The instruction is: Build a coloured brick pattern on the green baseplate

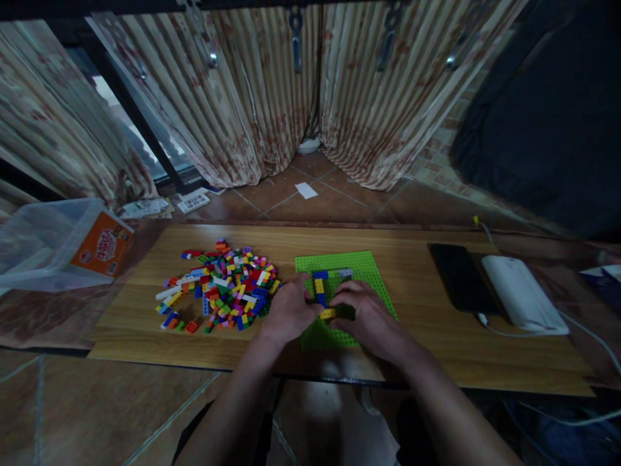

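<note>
My left hand (291,310) and right hand (367,317) together at a yellow brick (328,313), whether either grip pinches it I cannot tell, brick over the green baseplate (369,266) near the bench's (412,272) front edge, loose bricks (237,285) toward its left edge, black phone (460,277) toward its right edge

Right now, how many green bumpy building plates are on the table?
1. The green studded baseplate lies on the wooden table, between the colourful brick pile and the black smartphone. No other shows, though the pile could hide a small one.
</note>
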Tool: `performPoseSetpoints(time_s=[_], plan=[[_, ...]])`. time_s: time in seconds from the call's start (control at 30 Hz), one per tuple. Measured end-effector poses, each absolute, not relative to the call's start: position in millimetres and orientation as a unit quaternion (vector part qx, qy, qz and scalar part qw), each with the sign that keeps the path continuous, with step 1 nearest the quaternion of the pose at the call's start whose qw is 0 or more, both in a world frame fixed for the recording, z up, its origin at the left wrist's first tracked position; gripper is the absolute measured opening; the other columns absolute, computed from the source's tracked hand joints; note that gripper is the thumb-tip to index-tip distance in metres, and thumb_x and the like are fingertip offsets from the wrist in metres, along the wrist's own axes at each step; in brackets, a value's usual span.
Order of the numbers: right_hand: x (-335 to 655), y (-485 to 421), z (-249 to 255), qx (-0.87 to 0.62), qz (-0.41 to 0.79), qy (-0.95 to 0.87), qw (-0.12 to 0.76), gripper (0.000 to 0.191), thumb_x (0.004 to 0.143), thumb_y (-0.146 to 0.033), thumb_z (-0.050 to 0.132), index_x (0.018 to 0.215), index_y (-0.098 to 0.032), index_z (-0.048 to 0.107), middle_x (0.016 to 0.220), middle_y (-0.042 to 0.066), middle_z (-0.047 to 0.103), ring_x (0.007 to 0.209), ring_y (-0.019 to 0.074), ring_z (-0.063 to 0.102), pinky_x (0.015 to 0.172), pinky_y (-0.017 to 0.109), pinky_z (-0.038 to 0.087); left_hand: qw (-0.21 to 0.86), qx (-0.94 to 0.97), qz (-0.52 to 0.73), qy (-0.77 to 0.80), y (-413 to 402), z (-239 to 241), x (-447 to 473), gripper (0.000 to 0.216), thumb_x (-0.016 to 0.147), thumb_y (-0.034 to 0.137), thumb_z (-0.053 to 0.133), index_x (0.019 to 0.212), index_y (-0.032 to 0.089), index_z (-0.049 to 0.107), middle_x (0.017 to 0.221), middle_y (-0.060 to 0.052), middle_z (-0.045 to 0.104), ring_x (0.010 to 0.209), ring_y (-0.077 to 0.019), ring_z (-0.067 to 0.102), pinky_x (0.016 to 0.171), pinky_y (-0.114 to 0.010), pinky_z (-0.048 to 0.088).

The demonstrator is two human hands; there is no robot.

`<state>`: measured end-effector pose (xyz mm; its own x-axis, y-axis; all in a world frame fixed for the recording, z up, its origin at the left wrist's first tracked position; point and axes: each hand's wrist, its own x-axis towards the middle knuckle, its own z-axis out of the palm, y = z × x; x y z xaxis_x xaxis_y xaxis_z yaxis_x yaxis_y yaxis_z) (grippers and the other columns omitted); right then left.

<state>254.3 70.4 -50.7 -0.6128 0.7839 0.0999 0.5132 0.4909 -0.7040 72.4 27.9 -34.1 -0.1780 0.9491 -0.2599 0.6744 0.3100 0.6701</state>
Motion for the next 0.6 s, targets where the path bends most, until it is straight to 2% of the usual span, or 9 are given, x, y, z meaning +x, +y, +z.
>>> performPoseSetpoints(time_s=[0.1,0.17,0.2,0.37,0.47,0.6], plan=[[269,86,-45,-0.434,0.375,-0.771,0.275,0.019,0.079,-0.032,0.072,0.095,-0.024,0.074,0.1,0.004,0.073,0.094,0.0211,0.066,0.087,0.037,0.05,0.359,0.542,0.242,0.72,29,-37,68,0.045,0.082,0.018,0.06,0.127,0.011,0.057,0.093,-0.007,0.073,0.082,-0.0185,0.069,0.072,-0.026,0.05],[279,98,-43,-0.522,0.343,-0.712,0.321,0.021,0.085,-0.038,0.063,0.093,-0.022,0.074,0.096,0.005,0.075,0.089,0.0215,0.069,0.083,0.036,0.051,0.37,0.535,0.254,0.716,31,-39,67,0.038,0.086,0.017,0.056,0.123,0.012,0.059,0.092,-0.007,0.074,0.082,-0.0182,0.07,0.072,-0.026,0.05],[284,103,-43,-0.555,0.316,-0.702,0.316,0.022,0.087,-0.036,0.06,0.093,-0.02,0.074,0.095,0.007,0.076,0.088,0.0223,0.069,0.083,0.037,0.05,0.367,0.535,0.254,0.718,32,-39,67,0.036,0.086,0.017,0.056,0.122,0.013,0.059,0.092,-0.007,0.075,0.082,-0.0184,0.07,0.072,-0.026,0.05],[295,112,-49,-0.629,0.179,-0.741,0.152,0.026,0.088,-0.025,0.056,0.104,-0.013,0.073,0.102,0.015,0.074,0.094,0.0284,0.068,0.084,0.04,0.048,0.323,0.564,0.217,0.729,35,-37,74,0.039,0.086,0.018,0.057,0.124,0.015,0.06,0.09,-0.007,0.075,0.079,-0.0195,0.07,0.074,-0.029,0.05],[296,109,-50,-0.628,0.162,-0.752,0.12,0.026,0.09,-0.026,0.055,0.106,-0.014,0.072,0.103,0.015,0.073,0.095,0.0278,0.068,0.084,0.038,0.048,0.305,0.578,0.211,0.727,36,-37,79,0.04,0.086,0.016,0.057,0.125,0.014,0.06,0.094,-0.008,0.075,0.081,-0.0197,0.069,0.075,-0.029,0.051],[299,109,-46,-0.642,0.153,-0.742,0.117,0.022,0.089,-0.027,0.055,0.098,-0.017,0.073,0.098,0.012,0.074,0.091,0.0256,0.068,0.079,0.035,0.047,0.314,0.579,0.236,0.714,38,-40,80,0.039,0.086,0.015,0.054,0.124,0.014,0.06,0.095,-0.008,0.075,0.08,-0.0182,0.069,0.074,-0.027,0.052]])
